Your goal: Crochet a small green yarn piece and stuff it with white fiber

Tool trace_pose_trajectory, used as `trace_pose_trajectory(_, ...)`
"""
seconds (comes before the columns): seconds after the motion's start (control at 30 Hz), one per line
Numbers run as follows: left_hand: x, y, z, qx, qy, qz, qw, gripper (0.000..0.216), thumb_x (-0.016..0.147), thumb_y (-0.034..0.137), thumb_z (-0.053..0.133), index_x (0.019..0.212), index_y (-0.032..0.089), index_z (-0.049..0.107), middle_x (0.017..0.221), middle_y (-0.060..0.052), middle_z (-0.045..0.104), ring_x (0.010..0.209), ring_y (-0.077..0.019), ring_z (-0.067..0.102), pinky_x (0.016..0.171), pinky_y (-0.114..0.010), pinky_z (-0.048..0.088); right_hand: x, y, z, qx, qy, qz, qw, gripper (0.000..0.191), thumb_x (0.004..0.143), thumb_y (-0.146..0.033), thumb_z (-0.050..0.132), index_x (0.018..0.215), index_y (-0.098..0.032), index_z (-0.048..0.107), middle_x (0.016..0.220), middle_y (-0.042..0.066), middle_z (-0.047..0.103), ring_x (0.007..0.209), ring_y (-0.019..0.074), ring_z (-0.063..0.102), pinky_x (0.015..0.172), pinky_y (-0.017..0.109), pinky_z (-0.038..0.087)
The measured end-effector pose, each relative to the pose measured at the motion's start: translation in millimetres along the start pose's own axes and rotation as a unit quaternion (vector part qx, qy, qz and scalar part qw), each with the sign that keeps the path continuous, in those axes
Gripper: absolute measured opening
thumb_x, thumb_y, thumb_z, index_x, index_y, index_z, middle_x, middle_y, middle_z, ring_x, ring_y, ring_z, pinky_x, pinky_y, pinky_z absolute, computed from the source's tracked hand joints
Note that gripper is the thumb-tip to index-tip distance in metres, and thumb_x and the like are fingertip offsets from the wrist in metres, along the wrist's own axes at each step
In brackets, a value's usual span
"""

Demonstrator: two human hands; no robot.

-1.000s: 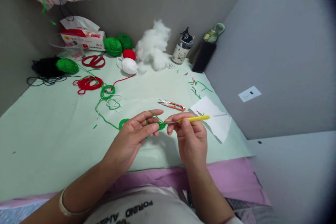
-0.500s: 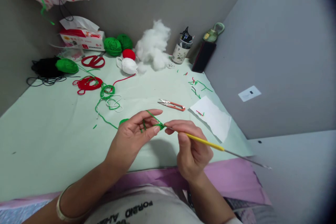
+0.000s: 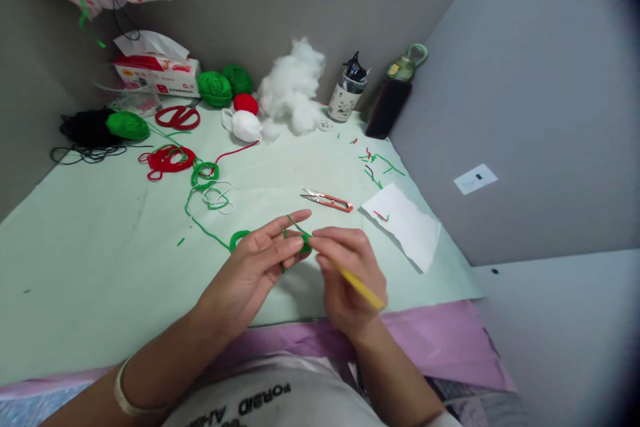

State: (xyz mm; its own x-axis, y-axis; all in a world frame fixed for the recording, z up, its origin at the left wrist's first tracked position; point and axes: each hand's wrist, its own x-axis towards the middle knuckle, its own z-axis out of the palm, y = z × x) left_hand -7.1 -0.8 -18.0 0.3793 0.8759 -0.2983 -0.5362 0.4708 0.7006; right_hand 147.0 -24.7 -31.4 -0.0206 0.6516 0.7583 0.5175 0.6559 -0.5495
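My left hand [image 3: 253,270] pinches a small green crochet piece [image 3: 303,245] between thumb and fingers, with green yarn [image 3: 210,235] looped over the raised index finger and trailing left across the table. My right hand [image 3: 347,277] is closed on a yellow crochet hook [image 3: 359,287], whose tip meets the green piece. The hook's handle slants down and towards me. Both hands hover just above the pale green table [image 3: 100,267] near its front edge.
Orange thread snips [image 3: 327,199] lie just beyond my hands, with white paper [image 3: 406,225] to their right. Farther back lie red yarn loops [image 3: 167,160], green yarn balls [image 3: 216,88], a white ball [image 3: 247,125], stuffing [image 3: 295,90], a jar [image 3: 346,97] and a tissue box [image 3: 157,73].
My right hand has swung the yellow hook round: its handle pointed right, then down-right, and now slants steeply towards me. The left hand has kept its pinch on the green piece.
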Motion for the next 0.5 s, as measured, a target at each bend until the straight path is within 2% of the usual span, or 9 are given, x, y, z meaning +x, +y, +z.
trace_pose_trajectory(0.1, 0.9, 4.4, -2.1, -0.003, -0.006, 0.006, 1.000, 0.041, 0.085, 0.026, 0.079, 0.125, 0.022, 0.074, 0.083, 0.001, 0.065, 0.078, -0.0111, 0.055, 0.087, -0.026, 0.045, 9.4, -0.1, 0.1, 0.162, 0.049, 0.125, 0.978, 0.022, 0.100, -0.016, 0.055, 0.103, -0.025, 0.074, 0.088, 0.004, 0.071, 0.073, 0.0168, 0.066, 0.065, 0.034, 0.057)
trace_pose_trajectory(0.2, -1.4, 5.3, 1.0, 0.032, -0.011, 0.037, 0.999, 0.036, 0.085, 0.026, 0.080, 0.121, 0.027, 0.076, 0.086, 0.001, 0.066, 0.082, -0.0118, 0.057, 0.086, -0.025, 0.044, 14.9, 1.1, 3.6, 0.226, 0.036, 0.165, 0.959, 0.018, 0.100, -0.021, 0.057, 0.098, -0.024, 0.075, 0.090, 0.005, 0.073, 0.074, 0.0169, 0.067, 0.063, 0.033, 0.058)
trace_pose_trajectory(0.27, -2.8, 4.3, 4.3, 0.048, -0.012, 0.054, 0.997, 0.034, 0.083, 0.026, 0.081, 0.117, 0.028, 0.078, 0.087, 0.001, 0.067, 0.085, -0.0129, 0.058, 0.086, -0.025, 0.045, 13.7, 1.1, 5.7, 0.205, 0.022, 0.152, 0.967, 0.018, 0.100, -0.020, 0.058, 0.101, -0.025, 0.075, 0.093, 0.005, 0.075, 0.082, 0.0191, 0.070, 0.067, 0.035, 0.060)
trace_pose_trajectory(0.37, -2.4, 2.2, 6.2, 0.056, 0.006, 0.072, 0.996, 0.036, 0.081, 0.025, 0.083, 0.116, 0.027, 0.078, 0.087, 0.001, 0.068, 0.086, -0.0139, 0.060, 0.086, -0.025, 0.045, 6.6, -0.7, 4.8, 0.101, -0.004, 0.086, 0.991, 0.027, 0.098, -0.013, 0.059, 0.113, -0.029, 0.074, 0.099, 0.005, 0.076, 0.091, 0.0204, 0.072, 0.075, 0.037, 0.061)
trace_pose_trajectory(0.43, -0.5, 1.1, 4.2, 0.036, 0.009, 0.050, 0.998, 0.039, 0.081, 0.026, 0.084, 0.119, 0.026, 0.077, 0.086, 0.001, 0.067, 0.083, -0.0127, 0.058, 0.083, -0.024, 0.045, 2.7, -1.6, 1.6, 0.008, -0.035, 0.029, 0.999, 0.033, 0.096, -0.010, 0.062, 0.119, -0.031, 0.074, 0.108, 0.006, 0.075, 0.099, 0.0217, 0.072, 0.080, 0.037, 0.061)
trace_pose_trajectory(0.5, 1.9, 1.0, 0.3, -0.001, -0.004, 0.007, 1.000, 0.039, 0.081, 0.026, 0.083, 0.119, 0.023, 0.078, 0.086, 0.000, 0.066, 0.077, -0.0100, 0.054, 0.081, -0.023, 0.045, 2.5, -0.9, -2.2, -0.025, -0.042, 0.003, 0.999, 0.035, 0.095, -0.010, 0.062, 0.120, -0.031, 0.074, 0.112, 0.007, 0.075, 0.101, 0.0223, 0.071, 0.081, 0.037, 0.061)
